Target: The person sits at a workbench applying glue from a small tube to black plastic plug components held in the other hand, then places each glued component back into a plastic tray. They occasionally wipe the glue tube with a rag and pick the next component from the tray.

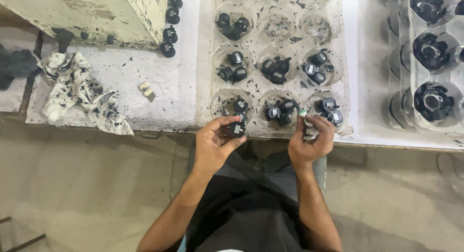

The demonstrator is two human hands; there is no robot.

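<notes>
- Left hand (216, 142): fingers curled, thumb and fingertips closed on a small black plastic part with a pale square face (237, 129), held at the near edge of the bench.
- Right hand (311, 138): fingers bent inward around a small pale object (306, 120), mostly hidden by the fingers; what kind of object it is cannot be told.
- Both hands sit just in front of a clear plastic tray with round wells (278, 63), smeared with dark specks.
- Near-row and middle-row wells each hold clusters of the same small black parts; the well nearest the left hand holds one such part (240, 105) just beyond the held one.
- Far-row wells at centre and right look empty of parts.
- A second clear tray at right (401, 63) carries larger black ring-shaped components (431, 101).
- An ink-stained white rag (79, 92) lies on the white bench top (164, 83), well apart from the hands.
- Four loose black parts (169, 32) stand in a line beside a stained cream box (96, 13).
</notes>
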